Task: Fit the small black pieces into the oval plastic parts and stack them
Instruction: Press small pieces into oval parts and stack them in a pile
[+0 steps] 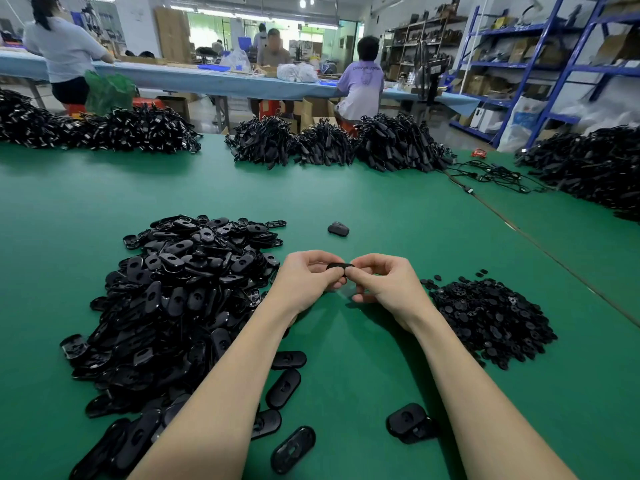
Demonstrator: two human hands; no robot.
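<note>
So both bare hands meet over the middle of the green felt-covered table (381, 209), and everything else is easiest to place from that spot. The left hand (306, 280) and right hand (382, 284) are pinching one black oval plastic part (340, 266) between them, held edge-on just above the table. The fingers (334, 273) of both hands are curled in and clamped on it from either end, thumbs close together underneath. Can't tell whether a small piece is already seated in it, the fingers cover too much.

Left of the hands there's a big heap of the same black oval plastic shells (180, 292), spilling toward the near edge, with a few loose ones lying flat between the forearms (285, 388). Right of the hands is a lower mound of small black round pieces (491, 320). Nearer than the hands, by the right forearm, a short stack of oval parts (410, 422) sits on the table. Beyond the hands, a single oval part (338, 229) lies alone.

Way further back there are piles of black cable bundles (332, 143) along the far edge of the table, and people sit at a long blue bench (207, 81) behind that.
</note>
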